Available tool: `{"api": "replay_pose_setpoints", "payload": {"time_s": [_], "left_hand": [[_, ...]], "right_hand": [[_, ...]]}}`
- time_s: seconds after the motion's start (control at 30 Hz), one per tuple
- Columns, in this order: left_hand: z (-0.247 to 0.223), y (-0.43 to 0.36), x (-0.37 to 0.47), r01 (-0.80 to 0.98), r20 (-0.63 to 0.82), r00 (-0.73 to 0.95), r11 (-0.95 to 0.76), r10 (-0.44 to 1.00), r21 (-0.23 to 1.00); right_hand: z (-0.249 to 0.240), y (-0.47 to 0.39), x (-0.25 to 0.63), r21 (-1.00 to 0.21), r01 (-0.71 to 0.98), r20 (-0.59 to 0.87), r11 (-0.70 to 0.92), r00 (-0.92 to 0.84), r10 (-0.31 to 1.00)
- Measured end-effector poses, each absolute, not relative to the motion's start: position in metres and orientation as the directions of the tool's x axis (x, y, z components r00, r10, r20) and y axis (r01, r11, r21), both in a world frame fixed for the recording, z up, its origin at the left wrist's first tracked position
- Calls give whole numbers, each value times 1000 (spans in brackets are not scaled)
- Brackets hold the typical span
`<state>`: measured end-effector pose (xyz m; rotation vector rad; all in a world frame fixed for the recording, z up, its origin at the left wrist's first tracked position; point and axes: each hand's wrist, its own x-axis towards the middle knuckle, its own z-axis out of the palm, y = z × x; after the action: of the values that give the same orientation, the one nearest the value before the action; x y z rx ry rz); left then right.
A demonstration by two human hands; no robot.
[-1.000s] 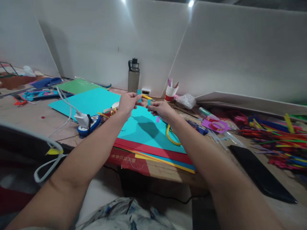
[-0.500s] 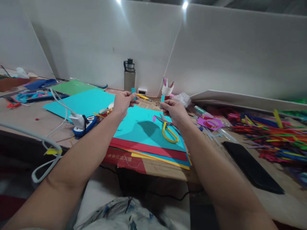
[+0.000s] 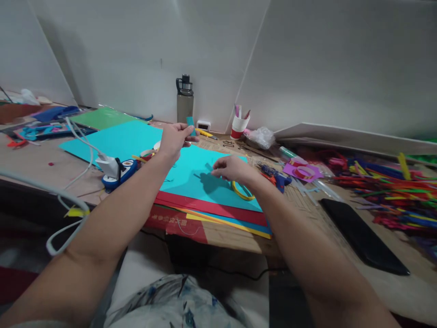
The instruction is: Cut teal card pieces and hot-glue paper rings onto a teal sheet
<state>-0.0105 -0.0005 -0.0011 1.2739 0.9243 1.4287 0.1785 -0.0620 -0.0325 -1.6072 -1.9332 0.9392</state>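
Note:
My left hand (image 3: 175, 138) is raised above the turquoise sheet, its fingers pinching a small blue paper strip (image 3: 190, 121) that stands upright. Lower and to the right, my right hand (image 3: 234, 168) hovers just over the turquoise sheet (image 3: 191, 177), thumb and fingers pinched. At its fingertips is another small blue paper strip (image 3: 209, 167), hard to see against the sheet of nearly the same colour. Beneath the right wrist lie scissors, with a yellow handle (image 3: 243, 193) showing and the blades hidden by the hand.
Red sheets (image 3: 211, 206) and other coloured sheets lie under the turquoise one. A bottle (image 3: 185, 102), a paper cup of pens (image 3: 240, 124) and a yellow cutter (image 3: 205, 133) stand or lie behind. Left is a power strip (image 3: 119, 175); right are a black phone (image 3: 363, 237) and colourful strips (image 3: 392, 187).
My right hand has come down and left with its strip, from upright near the cup to low over the turquoise sheet, now covering the scissor blades. My left hand has barely moved.

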Motion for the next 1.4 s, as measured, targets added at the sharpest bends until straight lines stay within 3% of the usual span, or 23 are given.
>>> {"api": "replay_pose_setpoints", "payload": {"time_s": [0.07,0.2,0.53,0.63,0.77,0.93,1.1,1.4], "left_hand": [[-2,-1,-9,-145,242,35,-234,970,961],[-2,-3,-8,-73,232,33,-230,972,971],[-4,-4,-11,-25,264,69,-263,962,965],[-6,-5,-9,-18,248,149,-248,957,969],[-11,-12,0,12,207,351,-226,913,974],[-21,-25,14,70,177,491,-240,853,968],[-23,-32,18,72,184,531,-260,827,963],[-21,-29,15,-29,97,557,-97,825,995]], "right_hand": [[-36,-68,167,-628,765,-121,142,-276,954],[-39,-81,148,-486,830,-47,273,-337,940],[-43,-82,148,-432,853,74,291,-288,955],[-34,-74,163,-491,825,232,278,-184,955],[-27,-59,185,-722,619,432,309,54,900],[-31,-53,187,-863,382,399,332,109,911],[-31,-57,178,-890,333,351,311,66,934],[-28,-58,179,-944,190,287,269,72,955]]}}
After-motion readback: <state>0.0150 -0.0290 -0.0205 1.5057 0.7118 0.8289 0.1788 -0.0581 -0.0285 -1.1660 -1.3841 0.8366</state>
